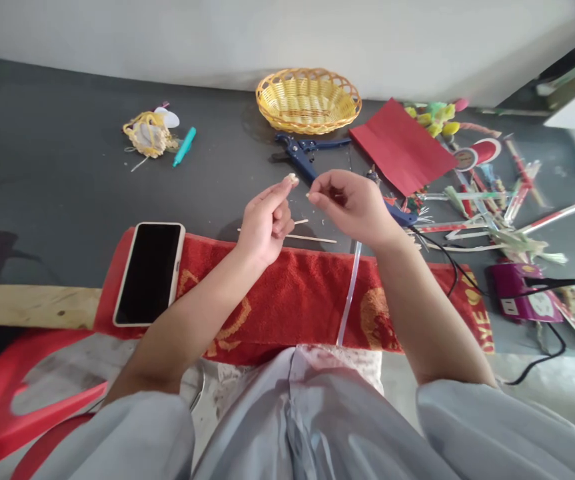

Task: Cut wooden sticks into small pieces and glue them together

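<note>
Above the grey table, my left hand [267,223] is closed, pinching a small cream-white piece [292,179] between thumb and fingertips. The piece is too small to name. Close beside it on the right, my right hand [350,203] is also closed in a pinch, with a tiny pale speck at its fingertips that I cannot make out. The two hands are slightly apart. Thin wooden sticks [312,238] lie on the table by my left hand. Behind my hands rests a blue-handled cutter [300,153]. A clear glue stick [350,293] crosses the red towel [297,287] below my right wrist.
A phone [150,273] lies on the towel's left end. Farther back are a yellow woven basket [310,123], red paper [400,147], a teal pen [184,147] and a yarn-wrapped bundle [150,135]. Craft strips [502,200], a ribbon spool [477,155] and a corded purple box [522,293] crowd the right.
</note>
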The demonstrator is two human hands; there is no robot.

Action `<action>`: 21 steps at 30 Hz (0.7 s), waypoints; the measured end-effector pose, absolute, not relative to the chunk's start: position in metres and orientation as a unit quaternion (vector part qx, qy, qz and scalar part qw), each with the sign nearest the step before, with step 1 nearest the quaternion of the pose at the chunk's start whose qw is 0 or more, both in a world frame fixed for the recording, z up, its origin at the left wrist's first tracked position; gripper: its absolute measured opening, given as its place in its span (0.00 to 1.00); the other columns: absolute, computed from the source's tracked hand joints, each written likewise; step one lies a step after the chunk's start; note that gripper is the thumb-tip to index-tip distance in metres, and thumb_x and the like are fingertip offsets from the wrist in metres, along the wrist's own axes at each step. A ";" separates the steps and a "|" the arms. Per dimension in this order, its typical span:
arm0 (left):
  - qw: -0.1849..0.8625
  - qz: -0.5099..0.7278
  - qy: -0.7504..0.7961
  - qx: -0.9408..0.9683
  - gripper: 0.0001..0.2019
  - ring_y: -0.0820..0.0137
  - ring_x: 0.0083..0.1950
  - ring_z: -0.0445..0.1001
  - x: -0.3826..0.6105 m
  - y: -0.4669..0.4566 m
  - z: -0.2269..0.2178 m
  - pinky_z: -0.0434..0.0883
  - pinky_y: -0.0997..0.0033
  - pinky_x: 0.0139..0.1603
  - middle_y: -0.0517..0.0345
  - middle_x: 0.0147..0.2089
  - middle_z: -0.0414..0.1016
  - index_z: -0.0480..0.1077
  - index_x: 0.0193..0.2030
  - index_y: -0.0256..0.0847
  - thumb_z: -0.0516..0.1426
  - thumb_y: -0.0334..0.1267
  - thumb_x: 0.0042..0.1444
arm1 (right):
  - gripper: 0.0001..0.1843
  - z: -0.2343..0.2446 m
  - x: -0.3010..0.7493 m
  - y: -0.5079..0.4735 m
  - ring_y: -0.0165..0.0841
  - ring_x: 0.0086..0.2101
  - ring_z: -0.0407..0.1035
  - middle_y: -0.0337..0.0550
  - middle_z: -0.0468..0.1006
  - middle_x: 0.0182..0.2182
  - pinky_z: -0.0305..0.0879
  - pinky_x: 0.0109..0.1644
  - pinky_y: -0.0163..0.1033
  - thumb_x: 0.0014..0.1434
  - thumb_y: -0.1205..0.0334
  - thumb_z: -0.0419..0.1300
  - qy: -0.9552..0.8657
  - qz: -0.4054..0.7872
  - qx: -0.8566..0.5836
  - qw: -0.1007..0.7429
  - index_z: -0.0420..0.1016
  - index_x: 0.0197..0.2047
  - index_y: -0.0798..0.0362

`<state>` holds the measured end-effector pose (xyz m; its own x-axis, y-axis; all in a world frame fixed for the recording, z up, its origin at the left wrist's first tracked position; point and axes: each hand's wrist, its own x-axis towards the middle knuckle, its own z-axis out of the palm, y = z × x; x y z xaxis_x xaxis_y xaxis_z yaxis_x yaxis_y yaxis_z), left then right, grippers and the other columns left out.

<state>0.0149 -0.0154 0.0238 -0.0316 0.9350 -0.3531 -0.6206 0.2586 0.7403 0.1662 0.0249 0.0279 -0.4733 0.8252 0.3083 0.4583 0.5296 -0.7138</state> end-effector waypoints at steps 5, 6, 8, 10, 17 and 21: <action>0.735 0.503 0.402 0.210 0.08 0.86 0.12 0.44 0.021 -0.022 0.027 0.44 0.82 0.12 0.73 0.14 0.47 0.72 0.30 0.38 0.60 0.39 0.56 | 0.11 0.027 0.177 0.014 0.27 0.27 0.57 0.38 0.67 0.26 0.58 0.32 0.37 0.62 0.53 0.57 -0.797 0.233 -0.345 0.437 0.70 0.33 0.50; 0.740 0.492 0.405 0.213 0.08 0.86 0.12 0.44 0.022 -0.022 0.026 0.43 0.82 0.12 0.73 0.14 0.46 0.72 0.30 0.37 0.61 0.39 0.56 | 0.11 0.026 0.178 0.013 0.28 0.27 0.58 0.38 0.67 0.26 0.58 0.32 0.37 0.62 0.52 0.57 -0.792 0.229 -0.342 0.450 0.70 0.33 0.50; 0.745 0.479 0.409 0.218 0.08 0.86 0.12 0.44 0.023 -0.022 0.025 0.43 0.83 0.12 0.73 0.13 0.46 0.72 0.29 0.37 0.61 0.39 0.56 | 0.12 0.023 0.178 0.013 0.28 0.27 0.59 0.38 0.67 0.27 0.59 0.33 0.38 0.62 0.50 0.58 -0.782 0.234 -0.343 0.465 0.70 0.33 0.49; 0.747 0.475 0.408 0.221 0.07 0.86 0.12 0.44 0.023 -0.021 0.023 0.43 0.83 0.12 0.73 0.13 0.47 0.72 0.29 0.37 0.61 0.38 0.55 | 0.13 0.020 0.178 0.013 0.29 0.28 0.59 0.38 0.66 0.26 0.60 0.33 0.39 0.61 0.48 0.58 -0.777 0.245 -0.344 0.467 0.70 0.32 0.48; 0.744 0.474 0.416 0.222 0.10 0.87 0.11 0.44 0.024 -0.022 0.025 0.43 0.83 0.12 0.73 0.12 0.48 0.69 0.25 0.37 0.61 0.35 0.55 | 0.13 0.017 0.179 0.011 0.28 0.27 0.58 0.38 0.66 0.25 0.60 0.32 0.39 0.60 0.48 0.60 -0.773 0.262 -0.327 0.477 0.72 0.32 0.48; 0.741 0.471 0.417 0.234 0.11 0.87 0.12 0.44 0.024 -0.024 0.026 0.43 0.84 0.12 0.72 0.12 0.47 0.68 0.23 0.37 0.61 0.36 0.55 | 0.16 0.016 0.182 0.010 0.28 0.27 0.59 0.38 0.66 0.25 0.60 0.31 0.38 0.56 0.44 0.63 -0.757 0.291 -0.325 0.486 0.74 0.31 0.48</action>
<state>0.0243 -0.0237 0.0264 0.2083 0.8938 -0.3971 -0.5033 0.4461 0.7400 0.1819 0.0101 0.0165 -0.3155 0.7753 0.5472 0.2088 0.6192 -0.7570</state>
